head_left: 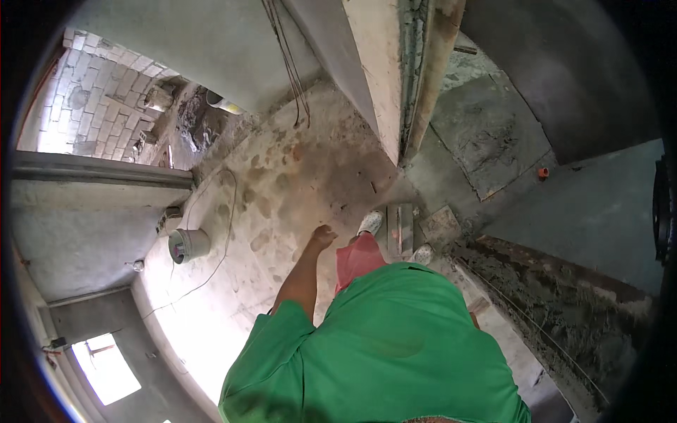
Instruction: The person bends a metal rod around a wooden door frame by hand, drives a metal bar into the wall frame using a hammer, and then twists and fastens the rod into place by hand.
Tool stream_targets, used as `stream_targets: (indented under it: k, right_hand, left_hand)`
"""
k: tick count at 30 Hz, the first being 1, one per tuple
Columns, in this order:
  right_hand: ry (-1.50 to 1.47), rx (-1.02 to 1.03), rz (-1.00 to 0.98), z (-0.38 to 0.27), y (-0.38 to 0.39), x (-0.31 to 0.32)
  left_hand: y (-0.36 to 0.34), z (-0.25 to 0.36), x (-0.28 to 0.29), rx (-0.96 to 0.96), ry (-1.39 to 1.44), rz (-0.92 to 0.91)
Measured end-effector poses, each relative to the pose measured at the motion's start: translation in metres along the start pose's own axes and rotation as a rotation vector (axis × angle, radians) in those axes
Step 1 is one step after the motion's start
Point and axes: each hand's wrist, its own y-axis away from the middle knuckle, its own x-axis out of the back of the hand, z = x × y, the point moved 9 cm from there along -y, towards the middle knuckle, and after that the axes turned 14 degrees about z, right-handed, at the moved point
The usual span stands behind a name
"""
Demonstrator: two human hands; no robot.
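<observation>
My left hand hangs over the dusty concrete floor, its fingers loosely bent and a little apart. I see nothing in it, and it touches nothing. Just right of it are the red shorts on my leg and a pale, dirty shoe. My green shirt covers my right side, leaving only a sliver of skin at its right edge; the right hand itself is out of sight. Beyond my feet lie grey boards and a flat square slab piece.
A pale bucket stands on the left, near a thin cable curving along the floor. Several metal rods hang ahead. A rough wall end juts out by the opening. On the right runs a cement-smeared ledge.
</observation>
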Motion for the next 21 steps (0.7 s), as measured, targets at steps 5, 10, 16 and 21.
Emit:
stream_targets:
  k: [5, 10, 16, 21]
  right_hand:
    - [0.069, -0.021, -0.035, 0.003, -0.007, -0.015]
    - [0.177, 0.157, 0.192, -0.060, 0.016, -0.008]
    - [-0.096, -0.003, 0.203, -0.163, 0.082, -0.022]
    - [0.173, 0.507, 0.275, -0.166, 0.079, -0.081]
  left_hand:
    - [0.007, -0.106, 0.002, 0.082, -0.188, -0.141]
    - [-0.029, -0.114, 0.009, 0.096, 0.026, -0.077]
    - [-0.132, -0.102, 0.046, -0.143, -0.119, -0.184]
    - [-0.224, 0.012, 0.115, -0.287, -0.159, -0.083]
